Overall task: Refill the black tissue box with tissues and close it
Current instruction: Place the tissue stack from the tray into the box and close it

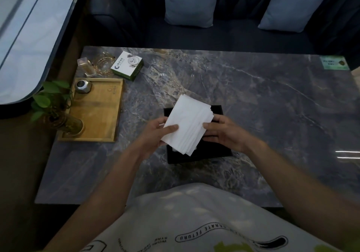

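- Left hand [158,133] and right hand [220,133] both grip a white tissue stack [188,126], tilted.
- The stack hangs just above the black box [218,150] — mid-table [272,99].

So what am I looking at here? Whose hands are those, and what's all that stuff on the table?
This is one picture from a camera worn on a person's head, looking down, so you see their own two arms. The left hand and the right hand together hold a stack of white tissues just above a black tissue box. The box sits on a grey marble table. To the left is a wooden tray with a plant in a glass vase and a small metal jar. Behind the tray are a green and white box and some clear glass pieces. Past the table is a dark sofa with pale cushions.
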`<action>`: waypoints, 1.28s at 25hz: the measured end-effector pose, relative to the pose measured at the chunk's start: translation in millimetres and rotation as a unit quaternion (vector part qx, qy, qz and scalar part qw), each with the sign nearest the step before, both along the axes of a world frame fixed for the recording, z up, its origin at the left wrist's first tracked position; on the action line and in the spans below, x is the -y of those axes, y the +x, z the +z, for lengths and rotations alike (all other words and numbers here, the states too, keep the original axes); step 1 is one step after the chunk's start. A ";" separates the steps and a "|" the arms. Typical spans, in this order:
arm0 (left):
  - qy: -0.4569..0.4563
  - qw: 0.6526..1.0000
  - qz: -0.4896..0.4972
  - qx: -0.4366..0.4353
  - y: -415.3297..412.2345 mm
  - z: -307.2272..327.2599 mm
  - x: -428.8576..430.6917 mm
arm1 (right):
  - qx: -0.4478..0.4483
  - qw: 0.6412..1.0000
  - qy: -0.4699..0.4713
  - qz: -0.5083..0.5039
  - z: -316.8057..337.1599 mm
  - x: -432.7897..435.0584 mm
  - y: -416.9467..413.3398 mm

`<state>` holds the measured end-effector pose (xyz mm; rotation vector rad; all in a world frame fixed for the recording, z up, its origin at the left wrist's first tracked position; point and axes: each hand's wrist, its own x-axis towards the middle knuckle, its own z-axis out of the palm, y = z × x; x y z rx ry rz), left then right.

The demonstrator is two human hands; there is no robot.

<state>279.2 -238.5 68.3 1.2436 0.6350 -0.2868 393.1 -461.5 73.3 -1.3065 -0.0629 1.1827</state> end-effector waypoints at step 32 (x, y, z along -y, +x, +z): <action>0.394 0.896 -0.187 -0.087 20.1 -61.7 39.3 | 0.593 0.620 -0.412 0.306 -71.7 -73.1 -0.1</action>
